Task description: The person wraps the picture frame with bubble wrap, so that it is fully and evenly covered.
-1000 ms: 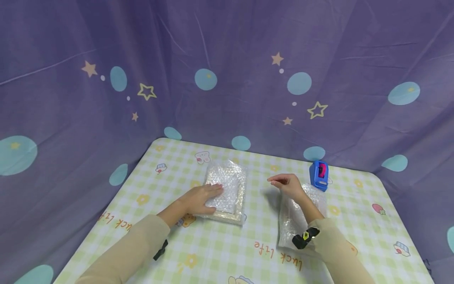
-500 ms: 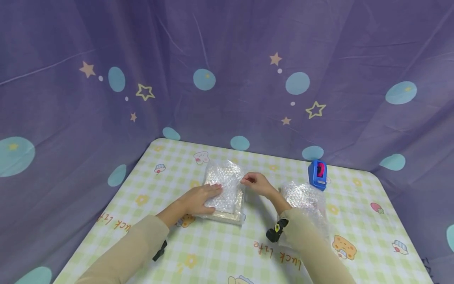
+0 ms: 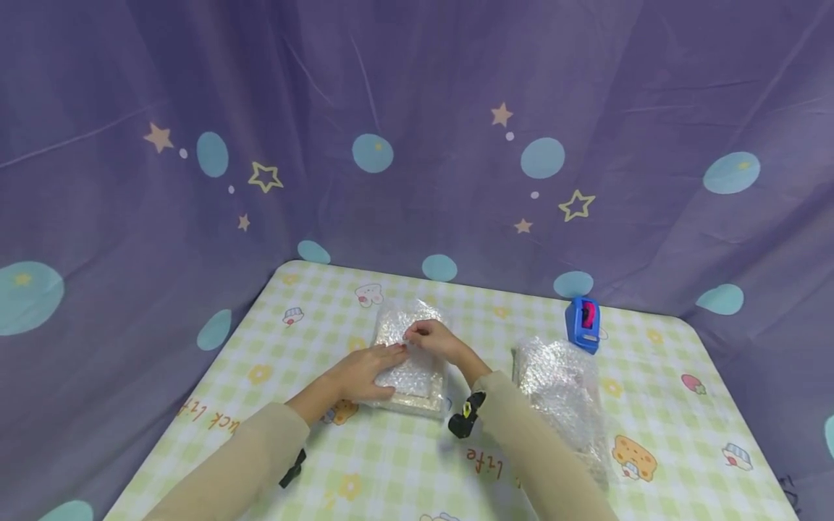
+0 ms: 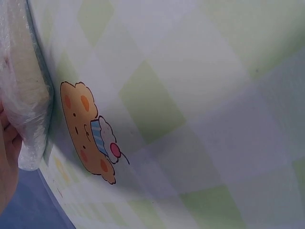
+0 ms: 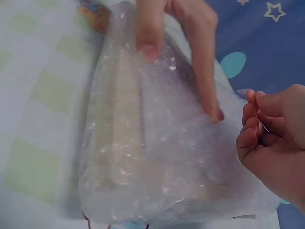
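A pale, frame-like flat object in bubble wrap [image 3: 404,401] lies on the table left of centre. My left hand [image 3: 368,373] rests on its left side, fingers extended and thumb spread. Over the upper middle of the wrap is my right hand [image 3: 439,341], thumb and forefinger pinched together. The right wrist view shows that pinch close up, with a thin clear strip, apparently tape, barely visible at the fingers. In the left wrist view only a corner of the wrapped object [image 4: 28,86] and part of the left hand [image 4: 6,157] appear.
A second bubble-wrapped bundle [image 3: 560,405] lies to the right, partly behind my right sleeve. Beyond it stands a blue tape dispenser [image 3: 583,323] with a pink core. A checked cloth [image 3: 391,477] covers the table; a purple curtain [image 3: 417,87] hangs behind.
My right hand has moved left from above the right-hand bundle to the wrapped object beneath my left hand. The left hand has stayed in place on the wrap.
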`<state>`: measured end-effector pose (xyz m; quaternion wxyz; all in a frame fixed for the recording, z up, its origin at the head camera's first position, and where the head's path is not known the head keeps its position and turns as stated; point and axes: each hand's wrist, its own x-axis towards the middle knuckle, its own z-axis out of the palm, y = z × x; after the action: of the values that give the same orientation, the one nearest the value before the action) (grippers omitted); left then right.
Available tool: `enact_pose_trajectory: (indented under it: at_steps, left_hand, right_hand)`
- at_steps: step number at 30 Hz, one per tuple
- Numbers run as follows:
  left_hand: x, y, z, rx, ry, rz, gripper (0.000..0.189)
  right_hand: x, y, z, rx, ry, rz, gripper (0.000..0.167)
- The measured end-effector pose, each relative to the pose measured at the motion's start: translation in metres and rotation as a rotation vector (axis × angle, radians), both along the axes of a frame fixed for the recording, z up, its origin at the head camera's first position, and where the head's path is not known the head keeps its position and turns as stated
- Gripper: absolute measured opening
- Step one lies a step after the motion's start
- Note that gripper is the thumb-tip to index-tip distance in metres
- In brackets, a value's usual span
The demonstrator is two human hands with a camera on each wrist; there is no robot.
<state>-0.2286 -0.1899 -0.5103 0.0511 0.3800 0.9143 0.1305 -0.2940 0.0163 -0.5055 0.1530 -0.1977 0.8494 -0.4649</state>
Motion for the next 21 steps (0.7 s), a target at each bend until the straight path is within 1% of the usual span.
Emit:
enact_pose_trajectory:
  at_steps: [1, 4, 8, 12, 14, 16, 19, 20, 21]
  left_hand:
    - [0.0, 0.0, -0.001, 0.002, 0.001, 0.0, 0.069]
    - [0.0, 0.0, -0.003, 0.008, 0.013, -0.005, 0.069]
    - [-0.001, 0.0, -0.003, 0.018, 0.037, -0.015, 0.069]
    - [-0.002, 0.0, -0.003, 0.033, 0.061, -0.034, 0.068]
    - [-0.002, 0.0, -0.003, 0.034, 0.067, -0.035, 0.068]
    - [-0.002, 0.0, -0.003, 0.039, 0.07, -0.035, 0.069]
    - [-0.001, -0.001, -0.004, 0.056, 0.077, -0.039, 0.069]
    - [-0.001, -0.001, -0.005, 0.057, 0.096, -0.044, 0.068]
    - [-0.001, -0.001, -0.005, 0.061, 0.101, -0.047, 0.067]
  right_hand:
    - [0.0, -0.001, -0.002, 0.017, 0.013, -0.001, 0.018]
    - [0.001, -0.005, -0.003, 0.104, 0.102, -0.005, 0.016]
    - [0.003, -0.009, 0.002, 0.204, 0.212, -0.024, 0.012]
    - [0.007, -0.011, 0.008, 0.302, 0.291, -0.057, 0.012]
    - [0.008, -0.012, 0.011, 0.35, 0.316, -0.075, 0.013]
    - [0.009, -0.013, 0.012, 0.388, 0.321, -0.091, 0.015]
    - [0.008, -0.015, 0.011, 0.42, 0.312, -0.111, 0.016]
    - [0.008, -0.016, 0.011, 0.428, 0.31, -0.118, 0.017]
    - [0.007, -0.016, 0.01, 0.433, 0.305, -0.127, 0.017]
